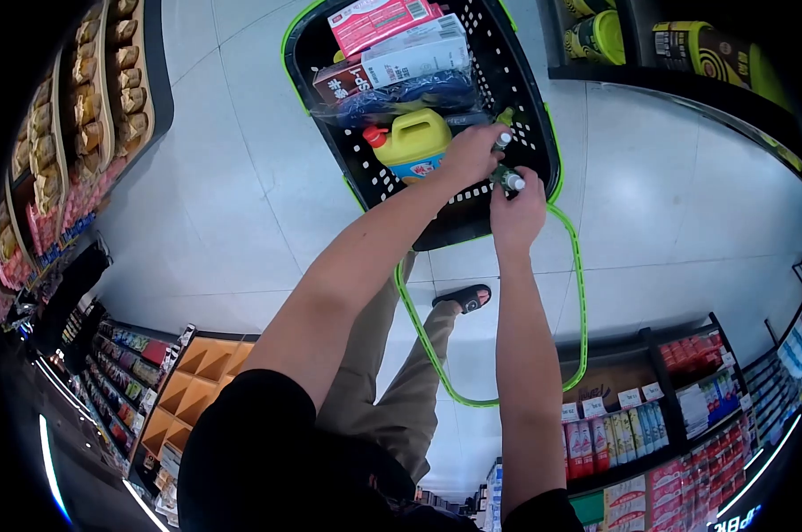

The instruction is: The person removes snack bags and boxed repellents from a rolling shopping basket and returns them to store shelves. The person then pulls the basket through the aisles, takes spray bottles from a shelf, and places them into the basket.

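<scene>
My left hand (472,152) is closed around a small green bottle with a white cap (504,139) inside the shopping basket. Just below it, my right hand (519,213) grips a second white-capped green bottle (510,178). Both bottles are largely covered by my fingers. The black shopping basket (450,232) has a green rim, and its green handle (582,306) is swung down towards me. To the left of my hands lies a yellow jug (419,137) with a red cap. Farther up in the basket are a dark plastic-wrapped pack (410,99), a white carton (423,51) and a pink box (379,25).
The basket is over a grey tiled floor (303,168), near my sandalled foot (468,300). Shelves of packaged goods (86,106) stand at the left. Green tubs (596,40) sit on a shelf at the upper right, and a stocked display (649,417) at the lower right.
</scene>
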`<state>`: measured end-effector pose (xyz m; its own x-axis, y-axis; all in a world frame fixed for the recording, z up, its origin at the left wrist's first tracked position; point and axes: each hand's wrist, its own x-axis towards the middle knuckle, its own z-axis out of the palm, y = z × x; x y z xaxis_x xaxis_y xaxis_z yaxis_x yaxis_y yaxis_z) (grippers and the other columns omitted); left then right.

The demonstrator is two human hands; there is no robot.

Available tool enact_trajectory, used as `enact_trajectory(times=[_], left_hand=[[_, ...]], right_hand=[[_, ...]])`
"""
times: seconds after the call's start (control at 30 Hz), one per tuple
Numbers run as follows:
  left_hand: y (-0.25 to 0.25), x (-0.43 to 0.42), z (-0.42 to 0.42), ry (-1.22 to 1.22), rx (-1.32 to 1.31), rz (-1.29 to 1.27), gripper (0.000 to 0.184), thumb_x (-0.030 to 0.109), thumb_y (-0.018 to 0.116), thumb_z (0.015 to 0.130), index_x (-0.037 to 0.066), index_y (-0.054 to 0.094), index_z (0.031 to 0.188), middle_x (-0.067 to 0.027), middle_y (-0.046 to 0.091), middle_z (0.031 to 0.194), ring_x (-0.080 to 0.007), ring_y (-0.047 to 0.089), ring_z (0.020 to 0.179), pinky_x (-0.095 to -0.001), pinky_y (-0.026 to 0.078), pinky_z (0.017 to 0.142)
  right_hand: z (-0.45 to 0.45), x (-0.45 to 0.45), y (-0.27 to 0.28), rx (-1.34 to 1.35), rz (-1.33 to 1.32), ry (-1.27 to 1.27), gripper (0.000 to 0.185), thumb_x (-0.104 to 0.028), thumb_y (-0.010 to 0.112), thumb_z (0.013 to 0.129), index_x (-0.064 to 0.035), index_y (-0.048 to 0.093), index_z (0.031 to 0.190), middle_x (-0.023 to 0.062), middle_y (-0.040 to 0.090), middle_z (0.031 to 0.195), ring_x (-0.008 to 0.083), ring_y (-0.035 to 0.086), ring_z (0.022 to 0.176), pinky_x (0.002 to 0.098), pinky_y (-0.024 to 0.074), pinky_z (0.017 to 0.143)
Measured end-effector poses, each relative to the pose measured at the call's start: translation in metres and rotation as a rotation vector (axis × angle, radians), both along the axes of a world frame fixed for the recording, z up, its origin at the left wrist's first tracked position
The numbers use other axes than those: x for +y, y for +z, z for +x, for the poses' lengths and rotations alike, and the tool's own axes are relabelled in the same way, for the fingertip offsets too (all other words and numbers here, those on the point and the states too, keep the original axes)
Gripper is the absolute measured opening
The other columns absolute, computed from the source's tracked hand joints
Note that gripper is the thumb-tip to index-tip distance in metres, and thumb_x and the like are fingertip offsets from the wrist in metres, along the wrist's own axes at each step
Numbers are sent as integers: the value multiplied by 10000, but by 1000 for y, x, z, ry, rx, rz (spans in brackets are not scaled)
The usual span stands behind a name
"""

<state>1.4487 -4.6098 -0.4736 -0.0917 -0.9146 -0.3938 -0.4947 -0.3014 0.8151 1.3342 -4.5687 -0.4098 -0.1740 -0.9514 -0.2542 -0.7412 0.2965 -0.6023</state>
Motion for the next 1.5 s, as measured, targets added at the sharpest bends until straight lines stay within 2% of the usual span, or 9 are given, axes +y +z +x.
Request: enact_trajectory(times=[0.1,0.23,0.43,0.53,0.67,0.77,1.0,1.13,1.5], left_hand=[[-19,-9,1,-89,-32,91,288,88,673,737,101,626,1021,-163,651,958,-367,610,920,-417,483,808],[-39,-20,2,-102,-39,229,234,112,640,767,120,669,999,-164,658,968,-346,618,933,-403,484,833],[-30,-25,7,-12,-10,255,226,107,603,794,71,657,1010,-169,660,954,-336,632,901,-396,489,819],[1,-9,18,23,63,117,235,104,590,803,45,634,1026,-176,659,943,-333,634,893,-387,494,790],[49,41,33,171,31,-35,237,91,593,809,46,606,1042,-160,667,919,-308,654,833,-354,506,745],[77,91,41,122,56,117,221,109,606,802,46,607,1014,-163,658,928,-324,639,874,-389,505,755],[161,193,3,-263,30,329,195,190,568,838,71,602,989,-117,663,866,-271,651,816,-365,515,702],[197,237,-38,-529,143,533,269,272,581,807,93,611,1006,-121,666,893,-315,635,864,-425,502,742],[203,370,-134,-829,-12,584,634,511,539,822,-32,524,1151,-246,594,1129,-384,575,1061,-441,457,884]], right_hand=[[15,-13,-7,393,2,191,331,-116,683,652,-125,620,976,51,637,901,265,554,974,396,416,755],[15,-22,-25,488,1,326,283,-154,680,669,-119,633,945,47,657,878,265,584,923,400,431,732],[18,-19,-32,534,341,463,136,-159,641,722,-97,631,844,46,661,840,244,615,823,384,442,691],[17,-11,-23,517,271,398,132,-158,627,738,-87,625,849,60,648,811,254,610,821,388,444,703],[2,27,23,164,39,483,159,-94,613,756,-43,608,906,124,621,871,312,578,874,413,445,775],[-8,79,69,37,-6,469,209,-58,605,755,-34,589,961,132,605,921,326,557,905,418,447,788],[-39,217,175,24,270,212,200,-96,589,788,-55,584,984,136,603,887,342,580,818,432,473,689],[-48,294,213,39,232,-20,159,-78,584,793,-63,599,950,138,627,899,338,600,842,426,485,716],[-50,461,287,-117,311,-399,159,-140,607,831,-28,624,942,148,665,831,280,667,736,366,527,659]])
